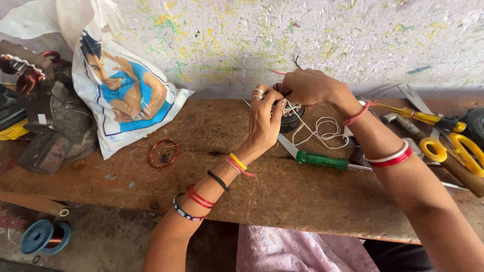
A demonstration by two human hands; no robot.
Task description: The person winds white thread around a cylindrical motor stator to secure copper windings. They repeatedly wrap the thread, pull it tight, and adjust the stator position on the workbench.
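Note:
My left hand point(264, 121) grips a round dark motor stator point(292, 117) from its left side, holding it upright on the wooden bench point(212, 171). My right hand point(307, 85) is over the top of the stator, fingers pinched on a thin wire there. White string point(322, 128) trails from the stator onto the bench to the right. Most of the stator is hidden behind my hands.
A green-handled screwdriver point(322, 161) lies just right of my left wrist. Yellow-handled scissors point(454, 148), a yellow screwdriver point(428, 118) and a hammer sit at right. A copper wire coil point(163, 153), a printed plastic bag point(121, 95) and metal parts are left. A blue wire spool point(43, 236) lies on the floor.

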